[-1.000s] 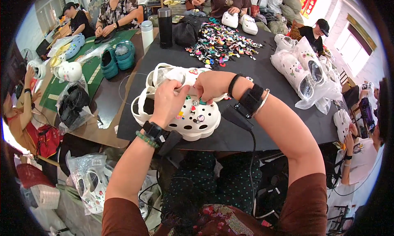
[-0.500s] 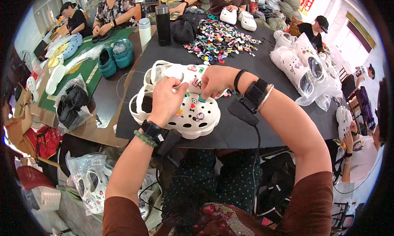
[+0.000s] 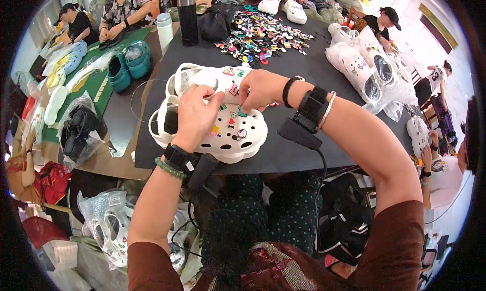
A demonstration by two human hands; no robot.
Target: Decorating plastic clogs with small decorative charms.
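Note:
A white clog (image 3: 251, 138) with holes lies in front of me, its top bearing several small charms, among them a round pink-and-black one (image 3: 241, 134). Behind it rests a second white clog (image 3: 229, 78), also with charms. My left hand (image 3: 196, 114) bends over the nearer clog at its opening, its fingers curled and partly hidden, gripping the shoe. A small green charm (image 3: 241, 111) is pinched between the fingertips of my right hand (image 3: 260, 90), right at the upper side of the nearer clog. Whether its stem sits in a hole I cannot tell.
A heap of loose charms (image 3: 263, 35) spreads beyond the clogs, beside a black tumbler (image 3: 187, 20). Bagged white clogs (image 3: 362, 68) lie at the right table edge. Teal clogs (image 3: 130, 68) and bagged black shoes (image 3: 80, 128) are at left. Several people work around.
The whole view has shifted slightly, so the table things sit a little further left and higher. Both hands keep their places at the nearer clog, the green charm still in my right fingertips.

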